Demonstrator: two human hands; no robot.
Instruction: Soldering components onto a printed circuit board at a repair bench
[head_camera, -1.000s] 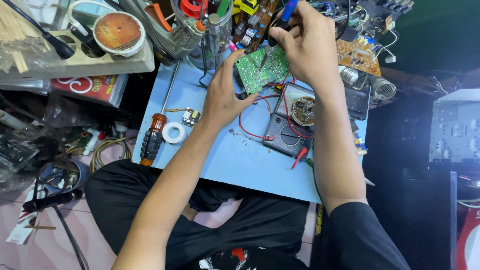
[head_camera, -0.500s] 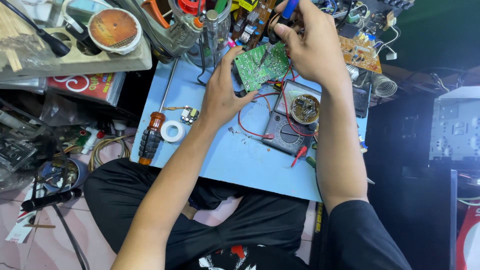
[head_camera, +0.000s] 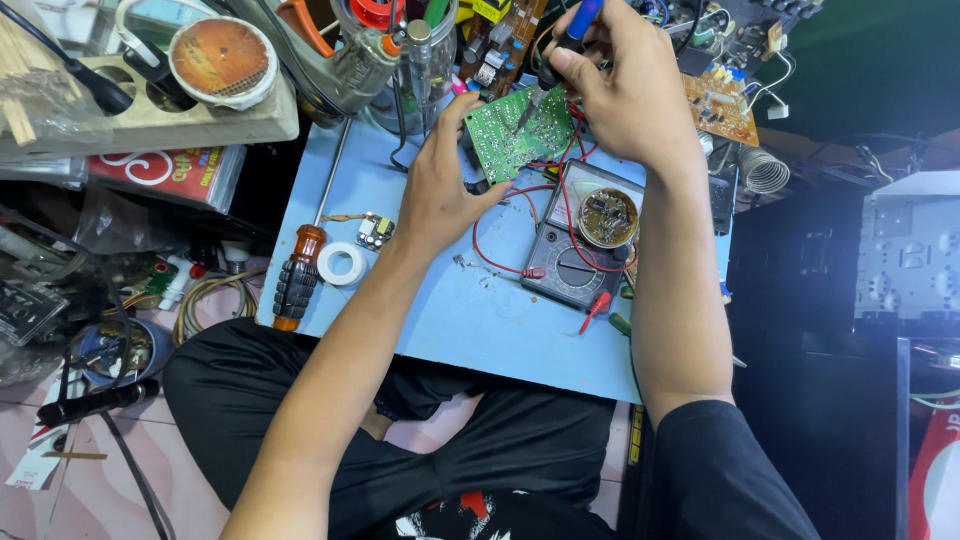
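- Two hands on one job: left hand grips the green circuit board by its lower-left edge, thumb & fingers pinched on it, board tilted up off the blue work board.
- Right hand is closed around a blue-handled tool, prob. a soldering iron; its tip comes down onto the circuit board's upper right. Exact contact spot too small to tell.
- Circuit board sits just above the black meter, w/ red wires running from it down past the meter's left side.
- To do this well, I'd say: keep the left wrist braced on the work board so the circuit board doesn't wobble under the tip.
- Keep left fingers at the edge, well apart from the tip; looks OK now.
- Red wires lie near the tip — mind they don't get touched or snagged.
- A round small board rests on the meter, just below the right hand; an elbow nudge could knock it.
- Screwdriver w/ orange handle & white tape roll lie well left of the meter, out of the way.
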